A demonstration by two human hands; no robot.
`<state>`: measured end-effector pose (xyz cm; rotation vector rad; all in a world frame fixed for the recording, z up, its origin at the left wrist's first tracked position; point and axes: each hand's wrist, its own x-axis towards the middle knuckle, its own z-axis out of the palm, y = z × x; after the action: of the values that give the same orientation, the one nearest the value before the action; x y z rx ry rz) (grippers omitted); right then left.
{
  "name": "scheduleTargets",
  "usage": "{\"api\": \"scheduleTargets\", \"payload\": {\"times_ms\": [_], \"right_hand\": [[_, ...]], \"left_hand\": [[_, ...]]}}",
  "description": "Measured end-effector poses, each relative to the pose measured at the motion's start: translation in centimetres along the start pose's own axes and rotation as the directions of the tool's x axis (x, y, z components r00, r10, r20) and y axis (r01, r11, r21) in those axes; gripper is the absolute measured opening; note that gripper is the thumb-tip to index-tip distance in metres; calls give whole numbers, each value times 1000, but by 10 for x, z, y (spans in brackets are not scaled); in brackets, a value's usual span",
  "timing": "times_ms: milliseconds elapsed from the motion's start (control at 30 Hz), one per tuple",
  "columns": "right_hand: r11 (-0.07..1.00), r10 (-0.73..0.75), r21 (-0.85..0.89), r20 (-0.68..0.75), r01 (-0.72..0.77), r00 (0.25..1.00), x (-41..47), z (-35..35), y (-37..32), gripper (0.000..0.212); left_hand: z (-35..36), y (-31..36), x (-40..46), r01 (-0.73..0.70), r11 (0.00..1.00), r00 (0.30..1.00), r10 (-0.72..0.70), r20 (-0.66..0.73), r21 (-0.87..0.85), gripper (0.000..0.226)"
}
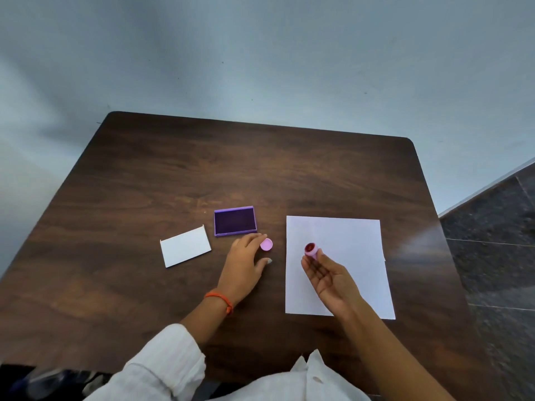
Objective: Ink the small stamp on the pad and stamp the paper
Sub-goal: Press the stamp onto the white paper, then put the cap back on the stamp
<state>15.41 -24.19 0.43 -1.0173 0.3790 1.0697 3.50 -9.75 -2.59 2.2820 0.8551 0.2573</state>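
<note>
1. Two hands: our right hand (328,277) pinches the small pink round stamp (311,250), red face up, above the white paper sheet (347,241).
2. Our left hand (243,261) rests spread, fingertips touching the pink round cap (266,244), the open purple ink pad (235,221) just beyond.

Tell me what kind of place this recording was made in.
Probably a plain indoor room with a small desk set up for the task: a dark wood-grain table pushed against a bare pale wall, with dark speckled stone floor tiles at right.
</note>
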Motion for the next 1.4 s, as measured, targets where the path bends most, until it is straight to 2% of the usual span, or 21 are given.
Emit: {"api": "scheduleTargets", "payload": {"times_ms": [200,400,533,633,900,1067,1233,1400], "right_hand": [[999,8,-44,-25,-9,1000,8,0,10,10],[996,-5,-84,-22,3,1000,12,-1,13,11],[994,-22,-105,-11,21,1000,13,0,13,12],[980,-62,-189,19,64,998,14,6,12,12],[815,-255,-511,106,273,961,12,34,12,19],[734,-330,-576,159,359,930,9,40,15,19],[637,-379,-660,181,398,907,7,40,15,17],[578,-378,-711,201,400,904,7,39,16,26]], "left_hand": [[4,6,12,37,999,999,-37,-7,25,51],[3,9,17,51,998,999,-51,4,39,34],[0,11,16,33,999,999,-34,37,27,32],[-6,16,12,5,1000,998,-4,57,-18,32],[-18,32,2,-51,995,998,49,-29,-83,32],[-27,38,0,-21,987,997,8,-82,-159,30],[-30,41,-3,21,975,997,-36,-63,-222,31],[-31,40,-4,57,960,997,-69,-34,-273,31]]}}
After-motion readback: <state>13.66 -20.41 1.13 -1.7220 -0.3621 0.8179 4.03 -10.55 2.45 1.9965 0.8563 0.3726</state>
